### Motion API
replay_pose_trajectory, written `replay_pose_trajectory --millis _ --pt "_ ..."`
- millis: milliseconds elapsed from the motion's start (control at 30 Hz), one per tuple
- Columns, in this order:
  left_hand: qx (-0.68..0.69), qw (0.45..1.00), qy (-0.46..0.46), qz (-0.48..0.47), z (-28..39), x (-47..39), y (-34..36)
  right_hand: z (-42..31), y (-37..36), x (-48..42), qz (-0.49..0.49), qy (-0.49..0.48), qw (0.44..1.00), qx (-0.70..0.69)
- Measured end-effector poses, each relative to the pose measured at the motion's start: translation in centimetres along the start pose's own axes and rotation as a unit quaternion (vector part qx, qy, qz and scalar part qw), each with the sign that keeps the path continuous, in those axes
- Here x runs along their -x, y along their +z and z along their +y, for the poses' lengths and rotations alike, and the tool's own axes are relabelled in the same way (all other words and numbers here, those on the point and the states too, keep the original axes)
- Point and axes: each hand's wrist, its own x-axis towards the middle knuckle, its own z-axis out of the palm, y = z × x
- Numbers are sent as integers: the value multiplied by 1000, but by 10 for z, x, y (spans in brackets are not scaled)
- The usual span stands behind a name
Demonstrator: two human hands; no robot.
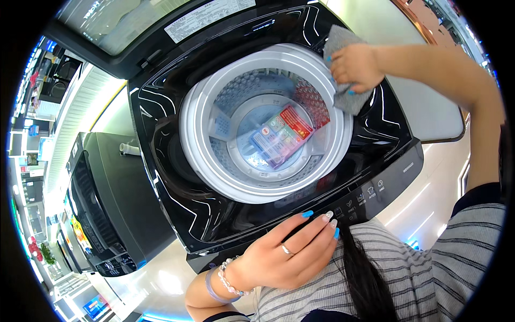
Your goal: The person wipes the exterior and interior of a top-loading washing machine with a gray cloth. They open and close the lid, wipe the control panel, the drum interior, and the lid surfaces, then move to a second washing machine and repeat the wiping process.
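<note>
A top-loading washing machine (225,220) with a glossy black top stands before me. My right hand (357,68) presses a folded grey cloth (354,104) onto the top, beside the pale tub ring (192,161). Fingers bent, it grips the cloth near the far right part of the opening. My left hand (289,255) holds nothing and lies over the front edge of the control panel (386,189), fingers stretched out; its thumb is hidden. Inside the perforated metal drum, a colourful printed packet or leaflet (283,137) bearing writing lies at the bottom.
The machine's raised lid (112,28) has a clear window and a printed label (209,18). To the left stands a dark grey appliance (139,193), close to a white hose end (129,149). A white-topped surface (430,108) adjoins the right side. Display shelves fill the far left.
</note>
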Motion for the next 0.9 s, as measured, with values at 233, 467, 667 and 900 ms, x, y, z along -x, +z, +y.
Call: replay_pose_trajectory --millis 233,467,667,900 --pt "-48 995 81 -39 -2 10 10 -130 16 -9 38 152 987 -39" --pt "-55 990 107 -76 2 14 10 -188 -9 -56 -58 206 864 -456" --pt "-51 984 161 65 14 10 6 -204 -56 -149 -115 78 798 -587" --pt "-45 979 176 96 10 15 12 -255 -76 -282 0 171 806 -566"
